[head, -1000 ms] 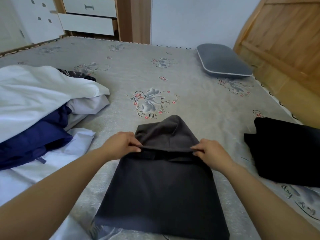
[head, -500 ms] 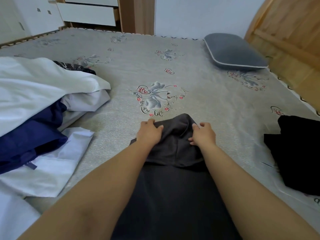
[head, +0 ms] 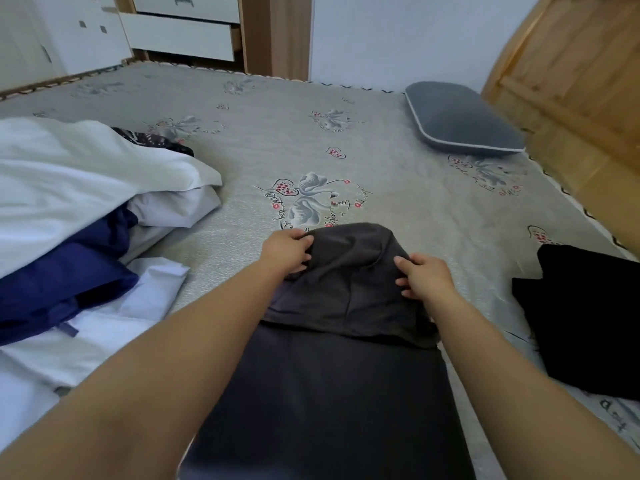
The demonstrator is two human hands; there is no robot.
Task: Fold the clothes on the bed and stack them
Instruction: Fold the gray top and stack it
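Observation:
A dark grey hooded garment (head: 346, 358) lies flat on the bed (head: 277, 133) right in front of me, hood pointing away. My left hand (head: 287, 249) grips the hood's left edge with curled fingers. My right hand (head: 420, 277) pinches the hood's right side, fingers bent into the cloth. A loose pile of white and navy clothes (head: 69, 209) lies to the left. A black garment (head: 588, 313) sits folded at the right.
A grey pillow (head: 460, 121) lies at the far right of the bed by the wooden headboard (head: 571, 81). White drawers (head: 180, 32) stand beyond the far edge. Bare patterned mattress stretches ahead of the hood.
Both hands moved from the garment's shoulders up onto the hood and now hold its two sides. The view came closer to the garment.

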